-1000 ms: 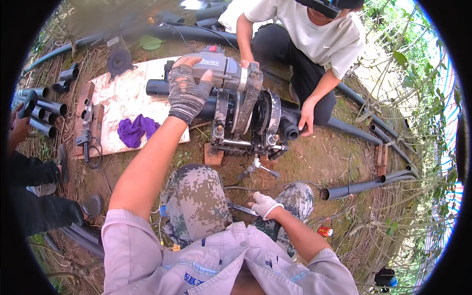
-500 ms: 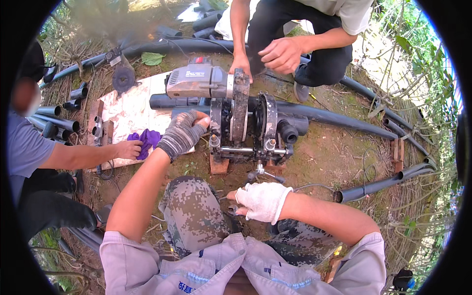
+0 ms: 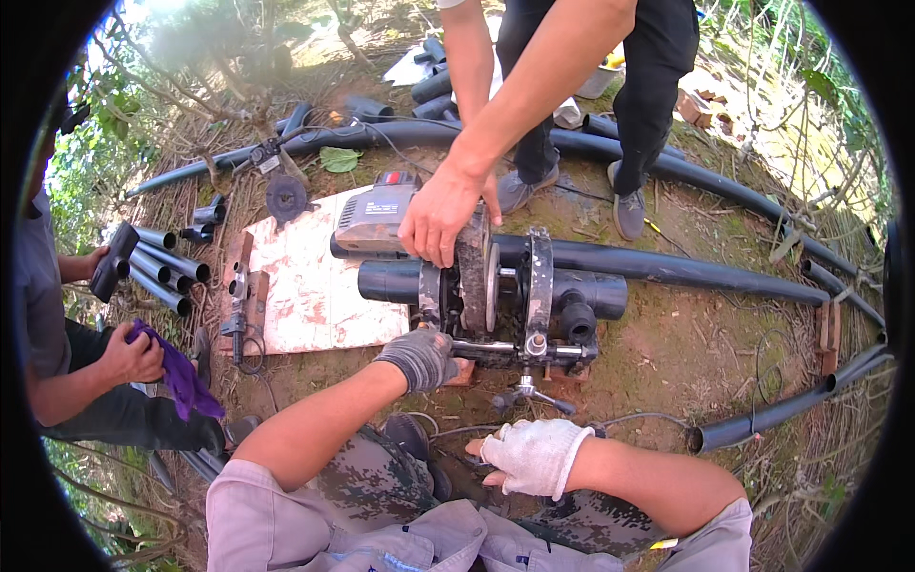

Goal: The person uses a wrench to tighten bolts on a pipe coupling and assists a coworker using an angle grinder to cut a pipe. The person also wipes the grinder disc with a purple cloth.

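Note:
My left hand (image 3: 419, 359), in a grey knit glove, has its fingers closed around the front bolt of the left clamp ring (image 3: 430, 297) on a pipe-clamping machine. My right hand (image 3: 534, 459), in a white glove with bare fingertips, hovers before the machine's lever handle (image 3: 534, 396), fingers curled; what they hold, if anything, is hidden. A short black pipe (image 3: 389, 281) sits in the left ring; a black tee fitting (image 3: 602, 297) sits at the right ring (image 3: 539, 286). Between the rings stands an electric facing tool with a grey motor (image 3: 374, 219), gripped by a co-worker's hand (image 3: 443, 217).
At left another person holds a purple cloth (image 3: 181, 374) and a black fitting (image 3: 116, 259). A pale board (image 3: 319, 296) lies beside the machine, with a heating plate (image 3: 285, 197) behind it. Long black pipes (image 3: 658, 262) cross the ground; cut pipes (image 3: 162, 272) lie at left.
My left hand has moved from the clamp's top side down to its front bolt. The far co-worker has stood up and reached over the tool. The left person has lifted the purple cloth off the board.

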{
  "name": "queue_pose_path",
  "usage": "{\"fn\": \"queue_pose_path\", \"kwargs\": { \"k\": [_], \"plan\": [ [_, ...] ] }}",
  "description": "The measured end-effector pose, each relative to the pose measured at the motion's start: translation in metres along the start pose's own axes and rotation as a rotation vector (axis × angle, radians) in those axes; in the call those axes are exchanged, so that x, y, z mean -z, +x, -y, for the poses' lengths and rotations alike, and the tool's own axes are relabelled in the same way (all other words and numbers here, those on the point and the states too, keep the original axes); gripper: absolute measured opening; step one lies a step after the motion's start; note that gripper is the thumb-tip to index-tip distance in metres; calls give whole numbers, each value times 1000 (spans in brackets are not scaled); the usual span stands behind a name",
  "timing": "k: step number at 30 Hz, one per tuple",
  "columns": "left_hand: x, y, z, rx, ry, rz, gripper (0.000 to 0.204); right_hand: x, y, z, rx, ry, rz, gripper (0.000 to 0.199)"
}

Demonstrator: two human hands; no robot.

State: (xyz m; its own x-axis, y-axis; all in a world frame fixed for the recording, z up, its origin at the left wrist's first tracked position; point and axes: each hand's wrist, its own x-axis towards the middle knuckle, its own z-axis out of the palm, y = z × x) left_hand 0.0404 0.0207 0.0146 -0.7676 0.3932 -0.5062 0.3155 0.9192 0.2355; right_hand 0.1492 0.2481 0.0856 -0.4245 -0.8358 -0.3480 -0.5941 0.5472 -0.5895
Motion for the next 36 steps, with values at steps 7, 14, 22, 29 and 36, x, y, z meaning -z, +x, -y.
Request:
{"fn": "queue_pose_path", "kwargs": {
  "k": [7, 14, 22, 29, 36],
  "plan": [
    [33, -17, 28, -68, -156, 2, 46, 11, 5, 3, 17, -18, 31, 50],
    [28, -13, 238, 488, -352, -391, 51, 12, 15, 7, 72, 124, -72, 51],
    [44, 15, 128, 296, -367, -513, 36, 14, 20, -4, -120, 199, -118, 48],
    [59, 30, 66, 104, -199, -293, 35, 16, 28, -3, -96, 176, -106, 46],
    [41, 32, 51, 60, -198, -360, 25, 20, 17, -6, 3, 67, -139, 48]
  ]
}}
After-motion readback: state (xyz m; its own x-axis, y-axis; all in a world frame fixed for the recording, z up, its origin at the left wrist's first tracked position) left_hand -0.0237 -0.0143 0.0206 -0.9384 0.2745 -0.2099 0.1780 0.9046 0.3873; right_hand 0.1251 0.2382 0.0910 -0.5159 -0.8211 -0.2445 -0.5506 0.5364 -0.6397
